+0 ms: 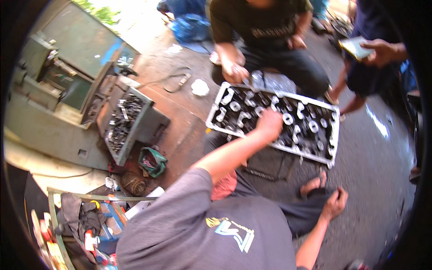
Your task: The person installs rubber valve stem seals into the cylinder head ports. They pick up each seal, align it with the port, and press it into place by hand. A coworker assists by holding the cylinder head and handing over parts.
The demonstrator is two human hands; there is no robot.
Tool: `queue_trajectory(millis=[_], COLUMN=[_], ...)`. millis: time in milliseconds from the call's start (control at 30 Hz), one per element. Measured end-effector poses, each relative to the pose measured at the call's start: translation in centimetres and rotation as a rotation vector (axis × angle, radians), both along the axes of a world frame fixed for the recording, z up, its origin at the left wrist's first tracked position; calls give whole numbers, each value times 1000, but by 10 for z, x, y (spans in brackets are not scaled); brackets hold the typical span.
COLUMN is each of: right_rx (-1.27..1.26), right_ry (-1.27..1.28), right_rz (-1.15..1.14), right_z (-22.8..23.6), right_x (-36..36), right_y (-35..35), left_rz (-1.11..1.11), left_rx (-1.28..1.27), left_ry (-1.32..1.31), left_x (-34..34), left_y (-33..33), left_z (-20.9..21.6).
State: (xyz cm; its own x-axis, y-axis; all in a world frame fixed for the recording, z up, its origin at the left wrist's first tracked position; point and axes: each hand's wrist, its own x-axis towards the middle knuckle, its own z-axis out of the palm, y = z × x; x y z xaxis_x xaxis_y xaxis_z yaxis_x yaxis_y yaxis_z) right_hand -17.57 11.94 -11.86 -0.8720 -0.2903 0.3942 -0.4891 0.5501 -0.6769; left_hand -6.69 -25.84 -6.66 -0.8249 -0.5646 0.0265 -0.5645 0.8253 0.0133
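The left hand [271, 125] is lying blurred over the middle of the cylinder head [288, 119], grip not determinable; a slip could be scuffing knuckles on its metal edges. The right hand [335, 204], loosely closed, is resting apart, leaving it unbraced against tipping.

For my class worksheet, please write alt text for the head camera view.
A person's left hand, blurred, is over a pale-rimmed metal engine part; their right hand is away from it. A co-worker is opposite, and another person's hand holds a phone. At left is a tray of small metal parts.
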Motion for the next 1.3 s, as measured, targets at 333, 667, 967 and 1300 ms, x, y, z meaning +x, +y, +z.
queue_trajectory(millis=[333,667,967,1300], right_rx=[54,68,82,145], right_ry=[-48,-51,14,-47], right_rz=[-7,-12,-1,-47], right_z=[-10,-10,3,-1], right_x=[-3,-2,3,3], right_y=[4,1,-5,-8], left_rz=[59,53,31,-101], left_rx=[39,174,197,371], left_ry=[166,87,-36,-114], left_x=[1,-7,-19,-6], left_y=[10,-7,-15,-35], left_z=[-17,-7,13,26])
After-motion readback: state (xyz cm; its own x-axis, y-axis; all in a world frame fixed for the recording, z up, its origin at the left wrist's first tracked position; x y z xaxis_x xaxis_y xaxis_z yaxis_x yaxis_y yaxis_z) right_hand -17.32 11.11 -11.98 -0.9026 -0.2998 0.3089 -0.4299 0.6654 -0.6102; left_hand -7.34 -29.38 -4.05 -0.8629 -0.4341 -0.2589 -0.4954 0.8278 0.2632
